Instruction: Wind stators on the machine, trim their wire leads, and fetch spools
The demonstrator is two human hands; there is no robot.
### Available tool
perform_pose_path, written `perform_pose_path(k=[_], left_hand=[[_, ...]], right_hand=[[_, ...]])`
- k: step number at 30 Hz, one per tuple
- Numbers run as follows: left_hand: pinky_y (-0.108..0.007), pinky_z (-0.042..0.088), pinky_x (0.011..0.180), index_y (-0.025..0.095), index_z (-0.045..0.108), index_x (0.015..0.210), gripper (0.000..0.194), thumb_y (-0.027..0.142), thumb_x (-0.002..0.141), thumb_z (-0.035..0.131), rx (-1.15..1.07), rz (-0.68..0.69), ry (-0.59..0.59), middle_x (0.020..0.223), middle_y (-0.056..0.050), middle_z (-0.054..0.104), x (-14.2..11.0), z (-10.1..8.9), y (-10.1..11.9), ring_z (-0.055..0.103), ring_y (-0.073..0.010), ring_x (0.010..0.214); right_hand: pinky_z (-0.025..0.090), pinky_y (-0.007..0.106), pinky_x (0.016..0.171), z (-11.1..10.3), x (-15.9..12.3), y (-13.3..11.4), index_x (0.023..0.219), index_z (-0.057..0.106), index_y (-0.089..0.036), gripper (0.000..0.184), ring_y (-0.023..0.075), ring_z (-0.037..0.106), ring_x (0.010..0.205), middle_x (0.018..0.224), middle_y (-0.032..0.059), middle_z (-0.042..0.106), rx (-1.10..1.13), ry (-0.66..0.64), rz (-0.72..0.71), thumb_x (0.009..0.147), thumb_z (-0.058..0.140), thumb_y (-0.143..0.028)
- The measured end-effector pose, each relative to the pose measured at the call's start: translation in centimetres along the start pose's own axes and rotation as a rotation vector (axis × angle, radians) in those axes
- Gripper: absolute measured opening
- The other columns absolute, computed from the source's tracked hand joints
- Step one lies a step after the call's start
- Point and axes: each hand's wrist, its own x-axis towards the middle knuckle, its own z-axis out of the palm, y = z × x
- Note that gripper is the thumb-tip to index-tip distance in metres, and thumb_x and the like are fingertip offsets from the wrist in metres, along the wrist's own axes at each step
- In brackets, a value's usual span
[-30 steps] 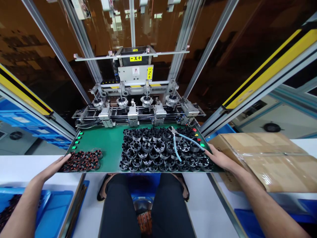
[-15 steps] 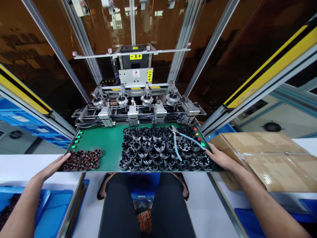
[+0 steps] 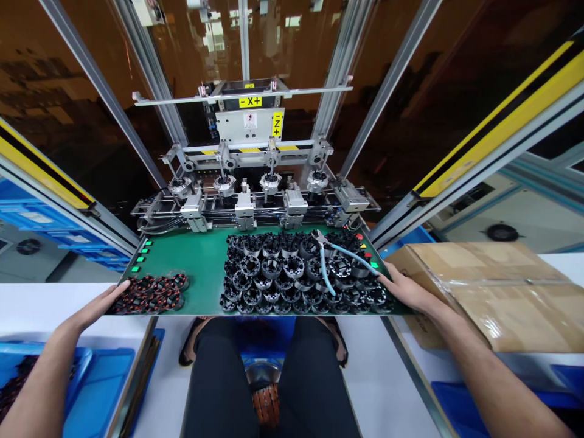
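**Hands well apart as the carriage rose**

We had our two hands at opposite ends of the green worktop. Our left hand lay with fingers stretched to its near left corner, right by the rings wound with orange wire. Our right hand met the right edge, just beside one handle end of the pliers. We saw nothing clasped in either, but whether hidden fingers curled around the edge we could not tell.

Only the machine had shifted. A moment earlier the carriage sat lower; now it stood higher, with more of the rods showing above the four round fixtures. Hands and parts had stayed put, so we judged this stage to be the machine's, and ours to be waiting.

The dark rings covered much of the worktop's right side, in rows whose long axis ran left to right, like the worktop's own. Their openings mostly faced up, some tilted toward us. The pliers lay on top, nose pointing away and slightly left, blue handles splayed, one toward us and one slanting right. A taped cardboard box sat beyond our right hand.
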Motion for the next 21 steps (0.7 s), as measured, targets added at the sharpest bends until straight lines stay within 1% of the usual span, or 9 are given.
perform_pose_path(k=[3, 6, 8, 12, 14, 19, 21], left_hand=[[-0.05, 0.042, 0.144, 0.008, 0.067, 0.168, 0.142, 0.116, 0.076, 0.062, -0.022, -0.007, -0.019, 0.175, -0.021, 0.065, -0.14, 0.01, 0.18, 0.058, -0.0428, 0.169], [-0.05, 0.037, 0.146, 0.006, 0.064, 0.17, 0.144, 0.115, 0.076, 0.063, -0.037, -0.011, -0.031, 0.178, -0.021, 0.062, -0.21, 0.01, 0.28, 0.057, -0.0424, 0.17], [-0.05, 0.036, 0.146, 0.006, 0.064, 0.17, 0.146, 0.117, 0.075, 0.063, -0.026, 0.001, -0.018, 0.178, -0.021, 0.062, -0.23, 0.01, 0.32, 0.058, -0.0428, 0.169], [-0.049, 0.046, 0.142, 0.008, 0.07, 0.167, 0.144, 0.118, 0.073, 0.062, -0.009, 0.022, -0.008, 0.173, -0.021, 0.067, -0.12, 0.04, 0.26, 0.062, -0.0434, 0.165], [-0.049, 0.047, 0.141, 0.009, 0.071, 0.165, 0.141, 0.116, 0.074, 0.064, -0.019, 0.02, -0.011, 0.171, -0.02, 0.069, 0.05, 0.04, 0.12, 0.064, -0.0433, 0.163], [-0.049, 0.04, 0.144, 0.008, 0.068, 0.168, 0.14, 0.112, 0.076, 0.068, -0.057, 0.016, -0.024, 0.174, -0.019, 0.066, 0.49, -0.05, -0.43, 0.061, -0.0427, 0.166], [-0.049, 0.037, 0.145, 0.008, 0.066, 0.17, 0.139, 0.112, 0.078, 0.068, -0.053, 0.017, -0.016, 0.175, -0.019, 0.065, 0.53, -0.08, -0.56, 0.06, -0.0426, 0.168]], right_hand=[[0.06, 0.055, 0.132, -0.05, 0.03, -0.04, 0.167, 0.057, -0.028, 0.092, 0.0421, 0.078, 0.147, 0.161, 0.0132, 0.079, -0.009, -0.007, 0.008, 0.096, 0.046, -0.085], [0.06, 0.058, 0.131, -0.08, 0.03, -0.03, 0.168, 0.056, -0.026, 0.094, 0.0434, 0.078, 0.146, 0.159, 0.0156, 0.08, -0.011, -0.018, 0.013, 0.096, 0.045, -0.086], [0.058, 0.057, 0.134, -0.06, 0.0, -0.03, 0.169, 0.056, -0.027, 0.094, 0.0431, 0.077, 0.148, 0.162, 0.0151, 0.078, -0.008, -0.015, 0.006, 0.096, 0.045, -0.086], [0.057, 0.057, 0.135, -0.02, -0.02, 0.01, 0.17, 0.055, -0.027, 0.095, 0.0422, 0.076, 0.149, 0.166, 0.0132, 0.076, 0.001, -0.01, 0.0, 0.097, 0.045, -0.086], [0.057, 0.057, 0.135, -0.02, 0.0, 0.09, 0.171, 0.055, -0.026, 0.095, 0.0426, 0.077, 0.148, 0.163, 0.0138, 0.077, -0.007, -0.019, 0.015, 0.097, 0.045, -0.086], [0.061, 0.058, 0.13, -0.02, -0.04, 0.21, 0.169, 0.058, -0.028, 0.09, 0.0435, 0.08, 0.143, 0.154, 0.0136, 0.083, -0.016, -0.004, 0.011, 0.098, 0.046, -0.083], [0.062, 0.058, 0.13, -0.03, -0.09, 0.15, 0.17, 0.057, -0.027, 0.091, 0.0438, 0.08, 0.142, 0.155, 0.0144, 0.082, -0.019, -0.012, 0.017, 0.099, 0.046, -0.083]])
